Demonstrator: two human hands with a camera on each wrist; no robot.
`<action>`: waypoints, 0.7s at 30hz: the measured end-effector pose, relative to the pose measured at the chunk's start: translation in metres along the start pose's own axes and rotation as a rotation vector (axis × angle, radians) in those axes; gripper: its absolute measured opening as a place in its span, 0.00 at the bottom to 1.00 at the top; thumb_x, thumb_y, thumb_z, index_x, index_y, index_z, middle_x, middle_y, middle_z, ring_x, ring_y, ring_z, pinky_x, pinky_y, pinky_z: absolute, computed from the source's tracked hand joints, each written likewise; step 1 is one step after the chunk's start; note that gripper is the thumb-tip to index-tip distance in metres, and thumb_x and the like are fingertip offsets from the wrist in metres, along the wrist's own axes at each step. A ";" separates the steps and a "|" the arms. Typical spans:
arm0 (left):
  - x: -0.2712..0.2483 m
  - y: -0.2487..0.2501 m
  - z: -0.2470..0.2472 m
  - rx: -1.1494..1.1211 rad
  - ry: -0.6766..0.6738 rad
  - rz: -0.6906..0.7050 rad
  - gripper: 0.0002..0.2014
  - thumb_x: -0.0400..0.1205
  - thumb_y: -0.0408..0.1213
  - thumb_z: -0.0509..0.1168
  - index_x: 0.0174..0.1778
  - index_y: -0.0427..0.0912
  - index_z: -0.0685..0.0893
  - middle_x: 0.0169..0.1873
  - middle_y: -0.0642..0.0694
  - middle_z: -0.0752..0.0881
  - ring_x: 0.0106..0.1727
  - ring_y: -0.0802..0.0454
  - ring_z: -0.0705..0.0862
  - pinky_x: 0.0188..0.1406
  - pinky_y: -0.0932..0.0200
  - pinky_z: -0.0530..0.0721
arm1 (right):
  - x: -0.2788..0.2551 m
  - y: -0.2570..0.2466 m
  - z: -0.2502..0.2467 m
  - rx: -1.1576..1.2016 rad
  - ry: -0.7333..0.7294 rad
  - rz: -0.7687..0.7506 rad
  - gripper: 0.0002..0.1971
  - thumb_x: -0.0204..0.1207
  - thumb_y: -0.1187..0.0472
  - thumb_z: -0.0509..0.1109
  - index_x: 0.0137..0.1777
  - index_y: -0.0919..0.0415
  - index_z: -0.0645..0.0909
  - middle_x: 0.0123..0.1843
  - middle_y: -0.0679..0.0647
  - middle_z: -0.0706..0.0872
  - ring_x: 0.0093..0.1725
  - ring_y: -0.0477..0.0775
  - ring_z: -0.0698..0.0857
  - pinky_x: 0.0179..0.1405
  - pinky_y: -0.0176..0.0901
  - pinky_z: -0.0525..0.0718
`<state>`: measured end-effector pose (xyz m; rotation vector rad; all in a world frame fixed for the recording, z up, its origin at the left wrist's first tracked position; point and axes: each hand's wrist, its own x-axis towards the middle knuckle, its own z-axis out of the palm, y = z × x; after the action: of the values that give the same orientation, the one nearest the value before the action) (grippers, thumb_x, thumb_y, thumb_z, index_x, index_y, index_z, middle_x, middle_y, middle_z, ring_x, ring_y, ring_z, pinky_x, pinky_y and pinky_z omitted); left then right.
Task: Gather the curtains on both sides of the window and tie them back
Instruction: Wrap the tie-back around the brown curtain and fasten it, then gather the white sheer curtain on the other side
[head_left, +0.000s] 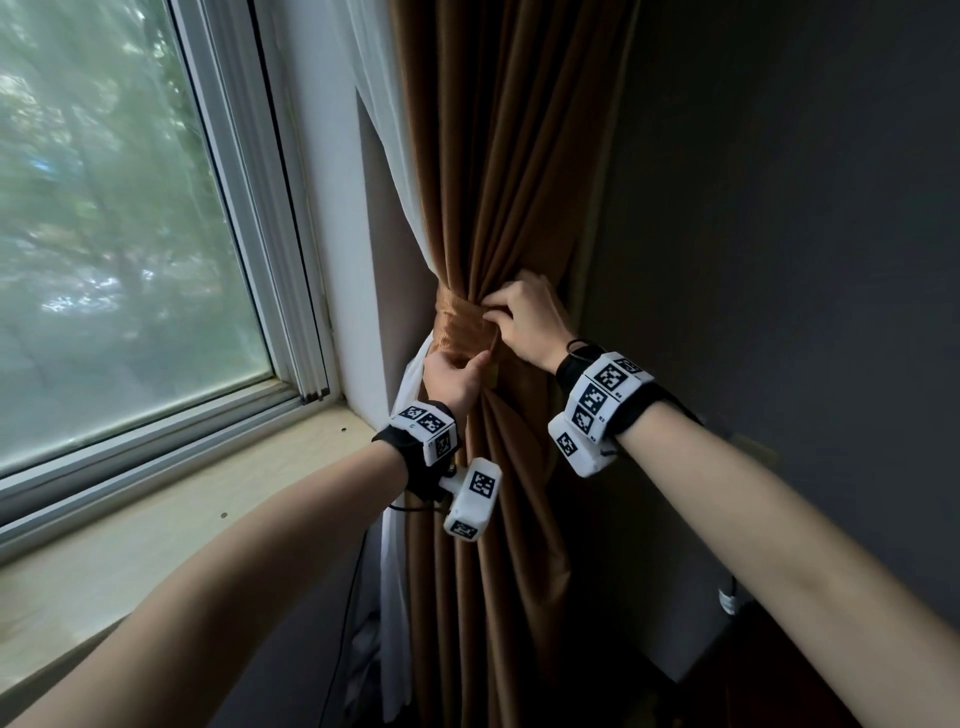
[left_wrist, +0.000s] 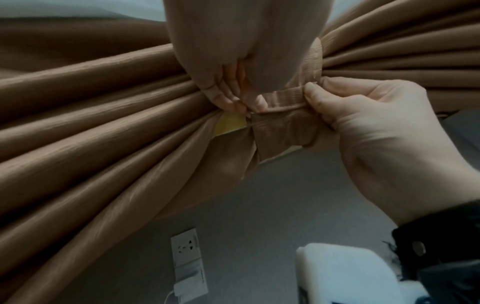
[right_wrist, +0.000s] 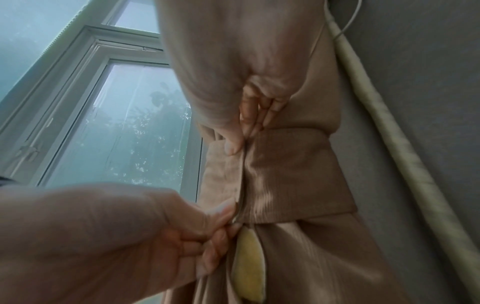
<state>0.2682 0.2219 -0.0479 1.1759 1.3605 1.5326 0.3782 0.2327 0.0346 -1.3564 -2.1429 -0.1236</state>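
The brown curtain (head_left: 498, 171) hangs gathered to the right of the window, with a matching tie-back band (head_left: 460, 327) wrapped round its waist. My left hand (head_left: 480, 362) pinches the band's lower edge where its two ends meet. My right hand (head_left: 491, 313) pinches the upper edge of the same seam. In the left wrist view the right hand (left_wrist: 309, 92) holds a folded band end (left_wrist: 283, 98) while the left fingers (left_wrist: 233, 105) pinch beside a yellow patch (left_wrist: 230, 123). The right wrist view shows the band (right_wrist: 291, 174) closed round the folds, and the yellow patch (right_wrist: 249, 271) below it.
A white sheer curtain (head_left: 397, 171) hangs between the brown one and the window (head_left: 130, 208). The sill (head_left: 182, 499) runs under my left forearm. A dark wall (head_left: 779, 260) stands at the right, with a socket and plugged cable (left_wrist: 188, 251) low on it.
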 end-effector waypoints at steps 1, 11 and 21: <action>0.001 -0.002 0.001 -0.001 0.009 -0.003 0.06 0.69 0.40 0.74 0.29 0.46 0.84 0.34 0.38 0.88 0.35 0.45 0.85 0.40 0.49 0.85 | -0.002 0.001 0.001 -0.001 0.024 0.007 0.10 0.78 0.60 0.69 0.56 0.59 0.89 0.54 0.63 0.89 0.61 0.63 0.79 0.69 0.51 0.66; -0.005 0.005 -0.032 0.128 -0.183 -0.081 0.11 0.80 0.36 0.68 0.34 0.33 0.84 0.24 0.45 0.84 0.18 0.62 0.80 0.24 0.67 0.83 | -0.023 -0.016 -0.002 0.018 0.283 0.073 0.08 0.68 0.63 0.78 0.44 0.66 0.87 0.45 0.62 0.88 0.54 0.64 0.80 0.57 0.51 0.77; -0.049 -0.009 -0.217 0.738 -0.058 0.069 0.14 0.77 0.35 0.70 0.57 0.33 0.82 0.49 0.41 0.86 0.49 0.46 0.85 0.53 0.52 0.83 | -0.068 -0.118 0.054 0.105 0.187 -0.240 0.16 0.78 0.54 0.62 0.53 0.67 0.83 0.46 0.61 0.85 0.49 0.64 0.80 0.54 0.49 0.74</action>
<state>0.0743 0.1140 -0.0663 1.6955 1.9375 1.0349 0.2749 0.1429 -0.0182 -0.9850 -2.1141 -0.2205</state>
